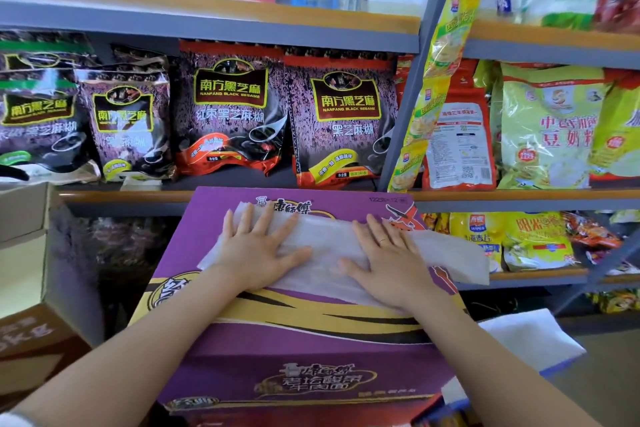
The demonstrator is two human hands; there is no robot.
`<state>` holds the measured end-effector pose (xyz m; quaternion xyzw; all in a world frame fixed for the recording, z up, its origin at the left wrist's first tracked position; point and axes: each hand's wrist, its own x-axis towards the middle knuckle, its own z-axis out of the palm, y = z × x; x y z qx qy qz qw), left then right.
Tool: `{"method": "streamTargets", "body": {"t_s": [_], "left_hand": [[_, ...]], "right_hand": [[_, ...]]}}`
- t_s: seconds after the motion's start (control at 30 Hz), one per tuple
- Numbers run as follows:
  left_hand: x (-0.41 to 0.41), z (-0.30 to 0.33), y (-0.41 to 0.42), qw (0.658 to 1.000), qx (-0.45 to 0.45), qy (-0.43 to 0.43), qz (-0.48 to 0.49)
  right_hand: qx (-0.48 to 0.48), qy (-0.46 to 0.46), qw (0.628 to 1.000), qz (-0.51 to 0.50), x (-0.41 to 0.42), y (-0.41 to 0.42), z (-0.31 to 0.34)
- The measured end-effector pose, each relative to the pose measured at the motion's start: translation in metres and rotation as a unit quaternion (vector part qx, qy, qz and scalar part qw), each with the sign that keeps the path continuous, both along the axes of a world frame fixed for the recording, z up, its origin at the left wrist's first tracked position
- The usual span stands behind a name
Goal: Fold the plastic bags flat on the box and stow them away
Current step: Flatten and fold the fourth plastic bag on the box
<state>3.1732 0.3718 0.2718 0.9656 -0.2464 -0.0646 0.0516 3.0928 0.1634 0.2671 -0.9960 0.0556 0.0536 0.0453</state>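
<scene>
Pressing flat-fingered, the left hand (258, 253) and right hand (388, 263) pin the plastic bag (325, 239) to the box (304, 319); advise smoothing outward, expelling air before folding.

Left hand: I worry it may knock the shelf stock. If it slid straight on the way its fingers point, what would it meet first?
Probably the far edge of the purple box, then the black sesame bags on the shelf behind; depth is unclear. The left hand lies flat on the plastic bag.

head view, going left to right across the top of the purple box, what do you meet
Bare left part of the purple box → left hand, flat on the plastic bag → right hand, flat on it too → the bag's end hanging past the box's right edge.
</scene>
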Motion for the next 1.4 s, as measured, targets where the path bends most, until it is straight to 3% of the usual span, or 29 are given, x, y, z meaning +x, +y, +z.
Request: {"method": "streamTargets", "body": {"t_s": [0.27, 0.37, 0.47, 0.6, 0.73, 0.87, 0.97, 1.07, 1.13, 1.23, 1.33, 1.4], "left_hand": [[-0.009, 0.007, -0.015, 0.995, 0.057, -0.028, 0.083], [-0.027, 0.005, -0.057, 0.996, -0.006, -0.084, -0.027], [-0.049, 0.0, -0.092, 0.991, -0.052, -0.021, -0.125], [-0.048, -0.005, -0.087, 0.997, 0.014, 0.002, -0.081], [-0.045, -0.004, -0.077, 0.996, 0.035, 0.008, -0.078], [-0.044, -0.002, -0.072, 0.993, 0.027, -0.023, -0.11], [-0.059, 0.007, -0.076, 0.977, -0.021, -0.085, -0.197], [-0.095, 0.009, -0.09, 0.963, -0.104, -0.074, -0.237], [-0.118, -0.001, -0.095, 0.965, -0.105, -0.076, -0.228], [-0.13, -0.018, -0.093, 0.956, -0.081, -0.169, -0.226], [-0.129, -0.03, -0.081, 0.948, -0.144, -0.128, -0.254], [-0.132, -0.029, -0.073, 0.948, -0.218, -0.045, -0.228]], "right_hand": [[0.021, -0.007, 0.997, -0.079, -0.025, -0.031, 0.003], [0.027, -0.019, 0.996, -0.078, -0.024, -0.029, 0.003], [0.022, -0.016, 0.998, -0.065, -0.022, -0.034, 0.0], [0.039, -0.001, 0.997, -0.068, -0.029, -0.065, -0.003], [0.131, -0.021, 0.986, -0.102, -0.033, -0.094, -0.003], [0.346, -0.013, 0.923, -0.164, -0.031, -0.104, 0.008], [0.398, 0.05, 0.903, -0.154, -0.037, -0.112, 0.025], [0.427, 0.08, 0.891, -0.132, -0.045, -0.121, 0.035], [0.451, 0.078, 0.885, -0.085, -0.052, -0.123, 0.038], [0.525, 0.073, 0.848, 0.01, -0.064, -0.125, 0.043], [0.613, 0.12, 0.778, 0.064, -0.072, -0.125, 0.051], [0.655, 0.133, 0.739, 0.085, -0.071, -0.123, 0.052]]}}
